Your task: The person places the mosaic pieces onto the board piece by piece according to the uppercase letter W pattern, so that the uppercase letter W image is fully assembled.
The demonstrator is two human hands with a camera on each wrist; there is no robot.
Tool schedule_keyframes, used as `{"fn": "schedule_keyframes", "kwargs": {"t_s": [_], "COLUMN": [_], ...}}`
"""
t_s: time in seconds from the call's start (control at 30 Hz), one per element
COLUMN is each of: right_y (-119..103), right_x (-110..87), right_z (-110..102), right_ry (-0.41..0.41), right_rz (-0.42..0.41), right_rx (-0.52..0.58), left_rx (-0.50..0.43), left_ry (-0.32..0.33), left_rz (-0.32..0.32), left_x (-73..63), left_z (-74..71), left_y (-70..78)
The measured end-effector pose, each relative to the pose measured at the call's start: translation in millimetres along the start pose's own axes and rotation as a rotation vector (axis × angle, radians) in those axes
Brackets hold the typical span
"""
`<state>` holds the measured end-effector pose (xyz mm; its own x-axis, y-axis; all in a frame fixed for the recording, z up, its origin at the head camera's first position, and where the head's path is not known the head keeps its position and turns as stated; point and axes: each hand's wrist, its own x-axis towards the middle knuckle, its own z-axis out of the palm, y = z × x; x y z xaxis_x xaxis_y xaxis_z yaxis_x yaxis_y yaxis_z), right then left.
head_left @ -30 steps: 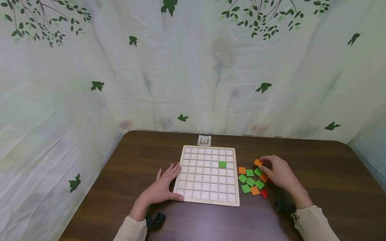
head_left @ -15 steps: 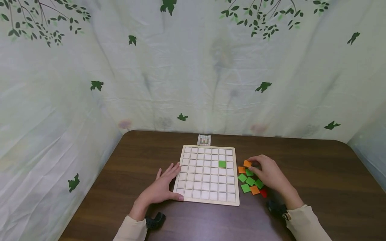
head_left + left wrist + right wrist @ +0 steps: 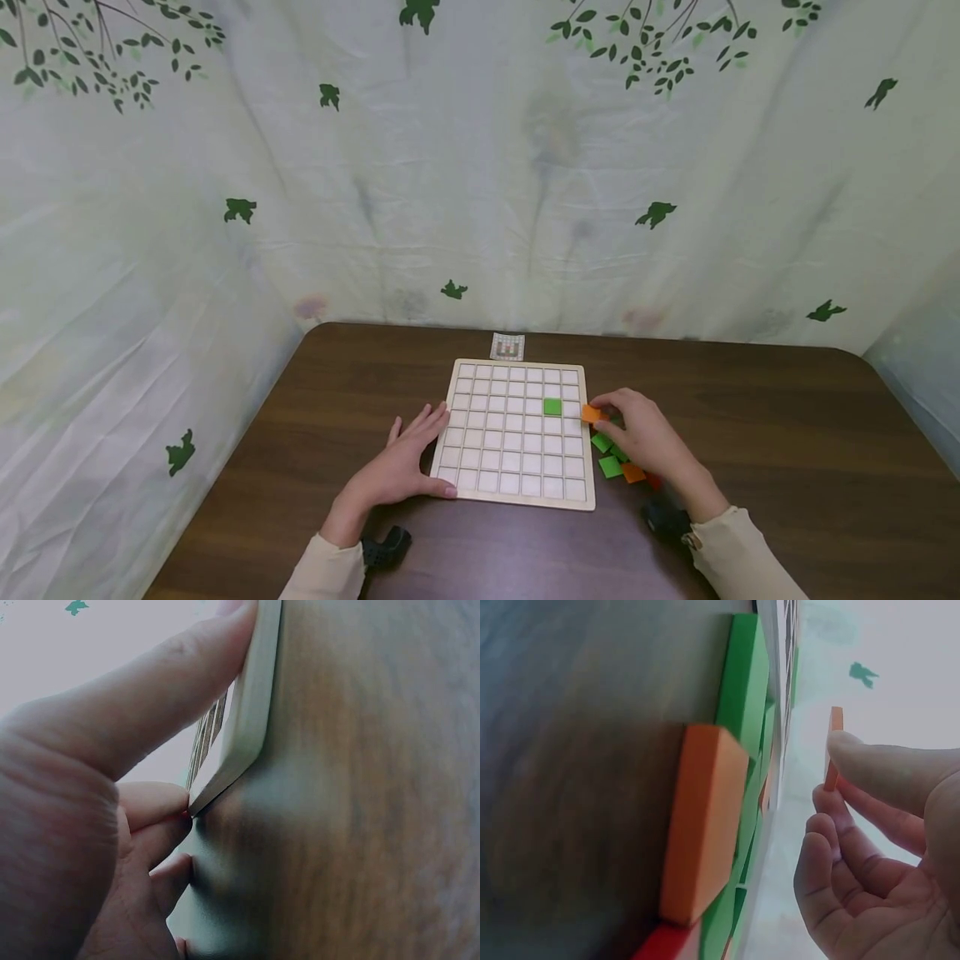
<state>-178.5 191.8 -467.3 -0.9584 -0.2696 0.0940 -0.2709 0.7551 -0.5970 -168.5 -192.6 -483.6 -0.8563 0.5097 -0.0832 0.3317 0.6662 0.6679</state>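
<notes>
My right hand (image 3: pixel 645 437) pinches an orange square tile (image 3: pixel 591 413) between thumb and fingers, raised at the right edge of a white gridded board (image 3: pixel 525 503). In the right wrist view the same orange tile (image 3: pixel 836 720) stands on edge, away from the others. One green tile (image 3: pixel 552 407) sits in a cell toward the board's upper right. My left hand (image 3: pixel 393 477) rests against the board's lower left corner, thumb at the near edge, fingers spread along the left side. The thumb (image 3: pixel 187 675) shows over the pale rim in the left wrist view.
Beside the board's right edge lies a cluster of loose tiles, partly hidden under my right hand: several green tiles (image 3: pixel 611 467), an orange one (image 3: pixel 633 472) and a red one (image 3: pixel 654 481). A small printed card (image 3: pixel 507 347) lies behind the board. A patterned curtain (image 3: pixel 525 208) hangs behind the table.
My right hand has carried the orange tile leftward, from the far side of the tile cluster to the board's right edge. The left hand and the board have stayed in place.
</notes>
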Motion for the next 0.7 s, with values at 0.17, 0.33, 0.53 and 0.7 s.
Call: {"fn": "schedule_keyframes", "kwargs": {"t_s": [0.17, 0.33, 0.53, 0.7], "right_y": [-4, -8, -16, -20], "right_x": [2.9, 7.0, 10.8, 12.7], "right_z": [2, 6, 10, 13], "right_ry": [0.011, -0.012, -0.053, -0.064], "right_rz": [-0.067, -0.07, -0.06, -0.084], "right_rx": [-0.004, 0.006, 0.0, 0.008], "left_rx": [0.001, 0.001, -0.003, 0.003], "left_ry": [-0.001, -0.001, 0.001, 0.002], "left_rz": [-0.003, -0.005, -0.001, 0.006], "left_x": [-0.3, 0.2, 0.2, 0.4], "left_z": [-0.8, -0.7, -0.2, 0.4], "left_y": [1.1, 0.9, -0.8, -2.6]}}
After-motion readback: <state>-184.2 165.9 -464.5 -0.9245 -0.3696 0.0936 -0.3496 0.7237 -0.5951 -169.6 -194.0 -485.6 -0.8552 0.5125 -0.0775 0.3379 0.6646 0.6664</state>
